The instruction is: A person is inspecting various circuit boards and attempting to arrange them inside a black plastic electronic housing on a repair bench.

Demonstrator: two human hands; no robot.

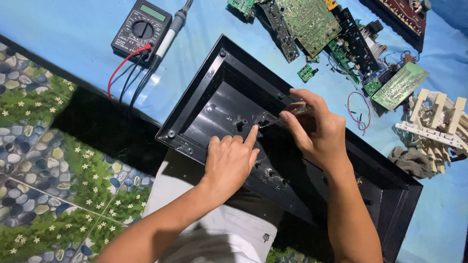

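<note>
Here, two hands (229,158) (312,129), one black housing (219,92), perhaps one screwdriver (285,115).

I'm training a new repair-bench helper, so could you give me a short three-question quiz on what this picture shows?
1. True or false: the left hand points its index finger into the long black plastic casing.
2. What does the right hand pinch between its fingers?
A. a thin clear tool
B. a red wire
C. a grey cloth
3. Which instrument lies beside the grey-handled soldering iron?

Key:
1. True.
2. A, a thin clear tool; its exact kind is too blurred to tell.
3. The black digital multimeter with red and black leads.
</note>
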